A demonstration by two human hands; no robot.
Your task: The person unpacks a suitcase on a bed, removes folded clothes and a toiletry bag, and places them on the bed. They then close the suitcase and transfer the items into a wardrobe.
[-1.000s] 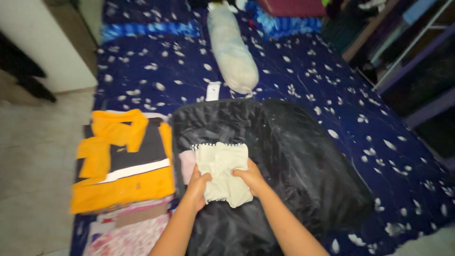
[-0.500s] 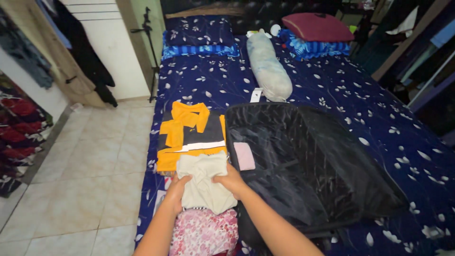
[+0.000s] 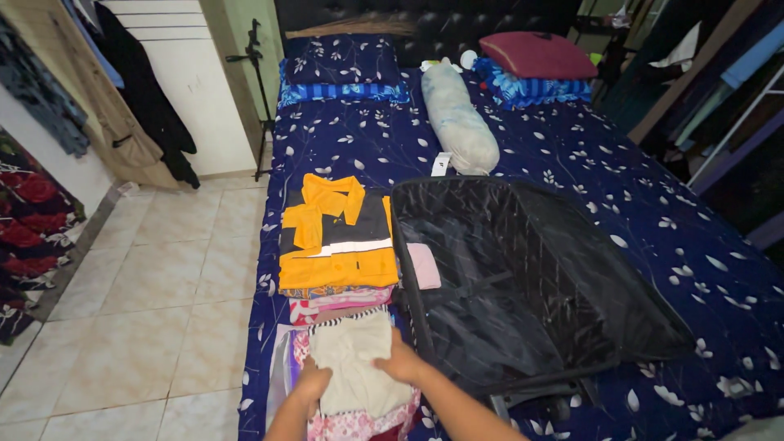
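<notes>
My left hand (image 3: 309, 384) and my right hand (image 3: 403, 363) grip a folded cream garment (image 3: 357, 362) by its two sides. It rests on a pile of pink floral clothes (image 3: 359, 425) at the near edge of the bed. Just right of it lies an open black suitcase (image 3: 523, 278) with a small pink cloth (image 3: 423, 265) at its left edge. Beyond my hands sits a folded orange and black shirt (image 3: 336, 237) on top of other folded clothes.
The bed has a dark blue sheet with white leaves (image 3: 572, 155). A pale bolster (image 3: 457, 118), blue pillows and a red pillow (image 3: 535, 53) lie at its head. Tiled floor (image 3: 163, 286) runs along the left, with hanging clothes (image 3: 147, 98) by a white door.
My hands have carried the cream garment out of the black suitcase, leftward and toward me, down onto the floral pile. The pink cloth stays in the suitcase.
</notes>
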